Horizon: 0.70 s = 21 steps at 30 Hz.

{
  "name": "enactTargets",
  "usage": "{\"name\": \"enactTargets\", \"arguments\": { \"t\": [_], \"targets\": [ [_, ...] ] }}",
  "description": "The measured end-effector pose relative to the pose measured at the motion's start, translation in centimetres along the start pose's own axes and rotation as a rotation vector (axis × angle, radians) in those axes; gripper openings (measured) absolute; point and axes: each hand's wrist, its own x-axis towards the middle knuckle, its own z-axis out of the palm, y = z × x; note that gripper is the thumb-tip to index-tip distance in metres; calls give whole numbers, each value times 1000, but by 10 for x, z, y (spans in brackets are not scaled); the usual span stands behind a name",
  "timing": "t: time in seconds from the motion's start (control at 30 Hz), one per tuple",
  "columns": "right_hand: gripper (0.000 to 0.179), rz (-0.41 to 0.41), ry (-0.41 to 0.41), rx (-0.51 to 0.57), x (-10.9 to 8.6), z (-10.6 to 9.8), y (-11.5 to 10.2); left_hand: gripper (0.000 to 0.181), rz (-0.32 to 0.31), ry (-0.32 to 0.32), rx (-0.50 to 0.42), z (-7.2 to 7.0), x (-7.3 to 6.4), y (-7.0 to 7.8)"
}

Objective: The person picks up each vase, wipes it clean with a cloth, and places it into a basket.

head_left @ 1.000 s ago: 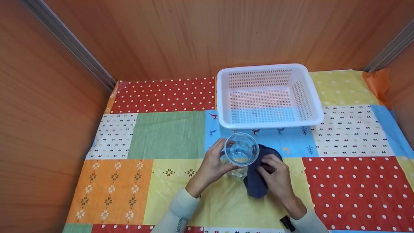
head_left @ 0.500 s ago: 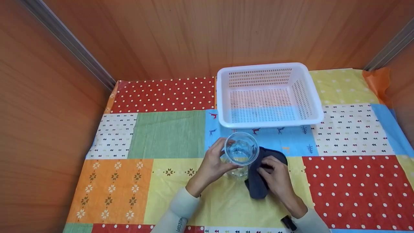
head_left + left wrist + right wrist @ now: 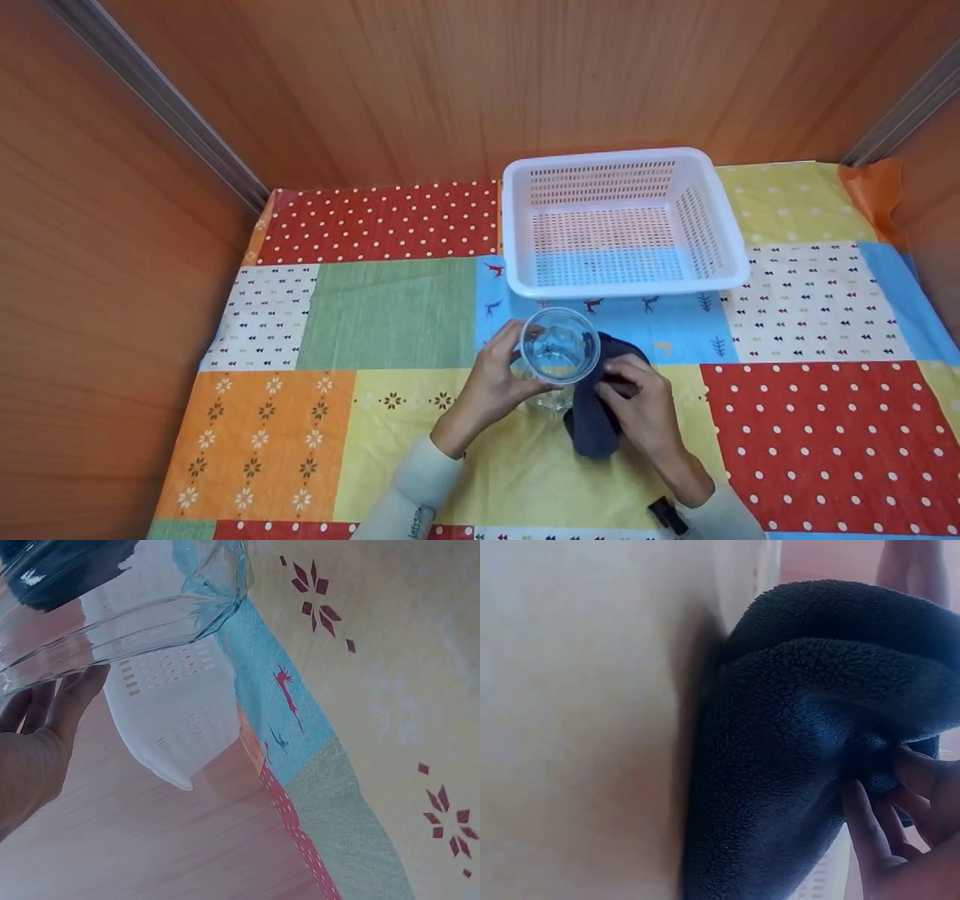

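Note:
A clear glass cup (image 3: 553, 358) with faceted sides is tilted so that its round mouth faces the head camera. My left hand (image 3: 491, 382) grips it from the left, thumb near and fingers on the far side. On the cup's right side, a dark grey fluffy cloth (image 3: 596, 427) lies against the glass and hangs down in folds. My right hand (image 3: 645, 409) pinches that cloth between thumb and fingers. In the right wrist view the cloth (image 3: 765, 742) covers much of the picture. The left wrist view shows the glass (image 3: 157, 634) above my left fingers, with dark cloth beyond.
Behind the hands stands a white perforated plastic basket (image 3: 626, 289) with nothing inside. A patchwork-print tablecloth (image 3: 390, 315) covers the table. Wood-grain panels (image 3: 420, 90) wall in the back and sides.
The cloth and my right hand have shifted slightly right, then back left along the cup's side. My left hand and the glass cup have stayed nearly still.

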Motion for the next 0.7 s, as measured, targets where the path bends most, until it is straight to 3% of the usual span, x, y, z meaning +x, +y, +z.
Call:
{"name": "enactTargets", "arguments": {
  "t": [0.2, 0.43, 0.7],
  "targets": [
    [28, -48, 36, 51, 2, 1, -7, 77, 0, -3, -20, -1, -1, -1],
    [29, -117, 66, 109, 3, 2, -14, 73, 16, 14, 18, 1, -1, -1],
    [29, -95, 56, 94, 3, 2, -14, 76, 11, 5, -9, 1, 0, -2]
  ]
}}
